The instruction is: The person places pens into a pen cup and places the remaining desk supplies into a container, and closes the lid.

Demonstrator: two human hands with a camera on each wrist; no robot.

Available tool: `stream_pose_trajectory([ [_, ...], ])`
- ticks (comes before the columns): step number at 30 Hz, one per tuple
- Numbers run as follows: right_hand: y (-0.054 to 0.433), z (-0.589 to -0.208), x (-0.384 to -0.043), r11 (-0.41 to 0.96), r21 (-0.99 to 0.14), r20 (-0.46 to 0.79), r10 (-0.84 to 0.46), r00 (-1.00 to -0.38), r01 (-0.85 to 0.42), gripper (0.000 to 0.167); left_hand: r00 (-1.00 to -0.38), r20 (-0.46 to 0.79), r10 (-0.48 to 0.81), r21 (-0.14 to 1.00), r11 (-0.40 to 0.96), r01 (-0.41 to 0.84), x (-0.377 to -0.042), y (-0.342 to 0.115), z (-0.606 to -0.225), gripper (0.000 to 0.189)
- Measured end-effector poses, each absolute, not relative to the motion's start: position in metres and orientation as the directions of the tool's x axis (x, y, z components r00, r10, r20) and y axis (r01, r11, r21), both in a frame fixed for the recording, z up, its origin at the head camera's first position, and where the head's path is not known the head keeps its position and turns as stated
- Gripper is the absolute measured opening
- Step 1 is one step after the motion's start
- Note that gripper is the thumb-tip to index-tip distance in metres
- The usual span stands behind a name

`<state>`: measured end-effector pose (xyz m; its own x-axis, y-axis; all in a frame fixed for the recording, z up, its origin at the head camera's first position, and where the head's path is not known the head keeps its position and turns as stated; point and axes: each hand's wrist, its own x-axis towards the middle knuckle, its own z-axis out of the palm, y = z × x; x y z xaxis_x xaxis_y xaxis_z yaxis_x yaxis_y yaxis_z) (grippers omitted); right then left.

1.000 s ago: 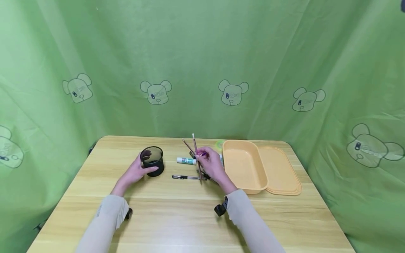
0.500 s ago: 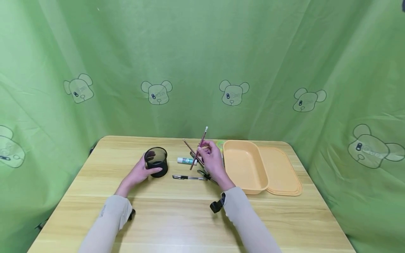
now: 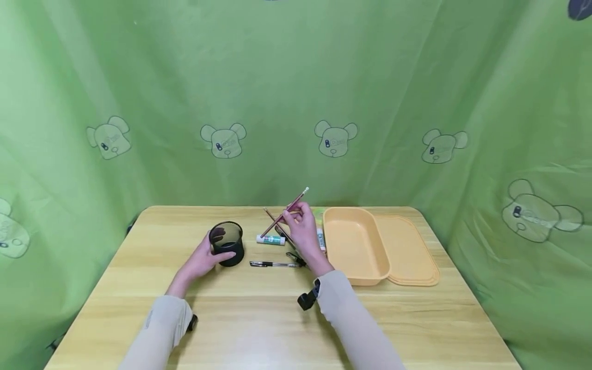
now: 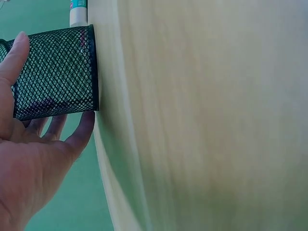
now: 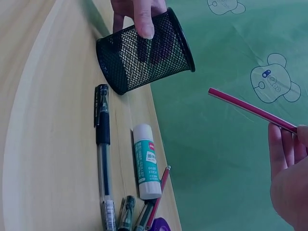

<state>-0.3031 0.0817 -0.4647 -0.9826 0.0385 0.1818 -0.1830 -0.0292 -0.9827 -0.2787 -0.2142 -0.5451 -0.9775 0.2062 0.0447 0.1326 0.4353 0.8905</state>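
My left hand grips a black mesh pen cup from its left side, thumb in front and fingers round the back. The cup stands upright on the table. My right hand pinches a dark red pencil above the table. The pencil slants, its white eraser end up to the right and its other end down toward the cup. Under it lie a glue stick, a clear pen with a black cap, and a second pencil.
Right of my right hand is a yellow-orange plastic box, with its flat lid beside it. A purple thing and another dark pen lie by the glue stick. A green curtain hangs behind the table.
My right hand has lifted the pencil from the pile and turned it from near upright to a slant, moving slightly left. My left hand and the cup have shifted a little to the right.
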Motion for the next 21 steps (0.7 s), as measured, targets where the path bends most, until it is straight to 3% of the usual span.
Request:
stream_pose_trajectory([
  [21, 0.041, -0.468, -0.31, -0.142, -0.957, 0.257, -0.019, -0.966, -0.252, 0.024, -0.978, 0.05, 0.204, 0.884, 0.447, 0.139, -0.274, -0.21, -0.545, 0.094],
])
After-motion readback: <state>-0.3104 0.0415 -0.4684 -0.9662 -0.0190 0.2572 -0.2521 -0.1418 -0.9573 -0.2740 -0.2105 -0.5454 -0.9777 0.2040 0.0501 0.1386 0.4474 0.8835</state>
